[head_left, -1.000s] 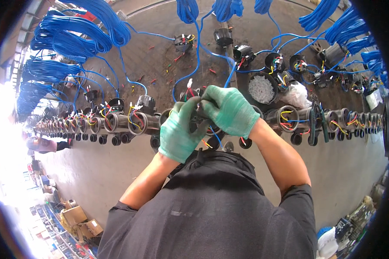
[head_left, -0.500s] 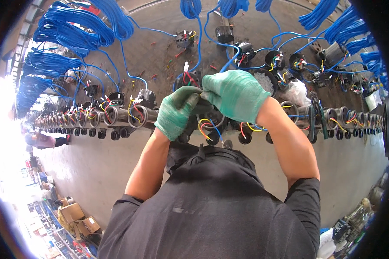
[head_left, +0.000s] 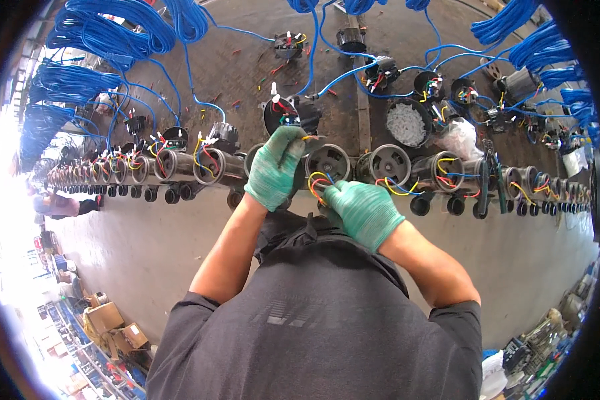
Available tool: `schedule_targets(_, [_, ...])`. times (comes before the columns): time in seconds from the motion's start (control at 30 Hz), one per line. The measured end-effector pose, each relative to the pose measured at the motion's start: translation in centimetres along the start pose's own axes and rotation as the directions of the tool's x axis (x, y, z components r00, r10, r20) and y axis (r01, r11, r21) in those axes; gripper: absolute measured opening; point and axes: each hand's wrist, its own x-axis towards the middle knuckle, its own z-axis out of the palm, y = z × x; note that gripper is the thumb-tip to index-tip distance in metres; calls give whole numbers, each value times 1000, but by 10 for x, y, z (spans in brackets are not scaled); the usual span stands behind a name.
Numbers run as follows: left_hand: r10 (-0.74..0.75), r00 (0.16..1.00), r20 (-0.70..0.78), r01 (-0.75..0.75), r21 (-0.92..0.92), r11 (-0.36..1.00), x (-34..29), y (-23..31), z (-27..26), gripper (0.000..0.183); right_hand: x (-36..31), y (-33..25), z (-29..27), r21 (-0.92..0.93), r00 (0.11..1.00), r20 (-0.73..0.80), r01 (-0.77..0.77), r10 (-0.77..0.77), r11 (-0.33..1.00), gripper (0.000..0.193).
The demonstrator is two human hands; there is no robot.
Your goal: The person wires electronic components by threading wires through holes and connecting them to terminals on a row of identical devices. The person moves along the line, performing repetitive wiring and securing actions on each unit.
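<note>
My left hand (head_left: pixel 273 170), in a green knit glove, is closed with a thin yellow wire (head_left: pixel 307 138) at its fingertips. Just beyond it a round black cap (head_left: pixel 271 119) lies open, with red and green wires inside and a white connector (head_left: pixel 274 93) standing up. My right hand (head_left: pixel 365 212), gloved alike, is lower and nearer to me. Its fingers pinch at the yellow, red and blue wires (head_left: pixel 317 181) that come out of a dark cylindrical housing (head_left: pixel 328 162). The glove covers the exact grip. A blue cable (head_left: pixel 343 75) runs up from beside the cap.
Similar cylindrical housings (head_left: pixel 388 165) with coloured wires line the bench's near edge. A bowl of small clear pieces (head_left: pixel 407 125) and a plastic bag (head_left: pixel 457 139) stand to the right, near dark-handled pliers (head_left: pixel 492 177). Coiled blue cables (head_left: pixel 113 30) and more wired caps (head_left: pixel 289 45) lie farther back.
My hands, together above the housing before, are now apart. The right one came down toward me to the housing's wires; the left stayed near the cap, which now shows more fully.
</note>
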Motion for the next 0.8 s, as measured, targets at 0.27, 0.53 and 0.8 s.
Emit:
schedule_targets(0.27, [95, 995, 2, -93, 223, 970, -1, -12, 14, 17, -10, -13, 16, -17, 971, -201, 129, -130, 991, 11])
schedule_targets(0.53, [94, 996, -2, -90, 250, 964, 4, -24, 19, 15, 19, -13, -17, -62, 956, -250, 142, -153, 988, 10])
schedule_targets(0.8, [24, 1000, -11, -20, 259, 966, 4, -18, 24, 15, 19, 39, -41, -45, 967, -254, 1, -13, 999, 10])
